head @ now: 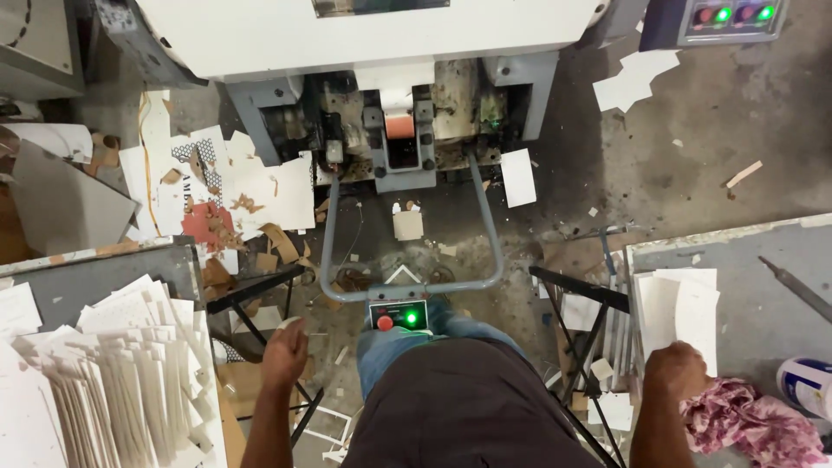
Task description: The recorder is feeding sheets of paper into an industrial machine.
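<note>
I look down at a white and grey machine with a grey tube frame that carries a small control box with a red button and a green light. My left hand hangs beside my knee, curled around a small white piece. My right hand rests on the near edge of a stack of white cards on the right table. A large pile of fanned white cards fills the left table.
A pink patterned cloth and a white cup lie by my right hand, a metal file farther back. Black folding stands flank my legs. Card scraps litter the floor. A panel with coloured lights sits top right.
</note>
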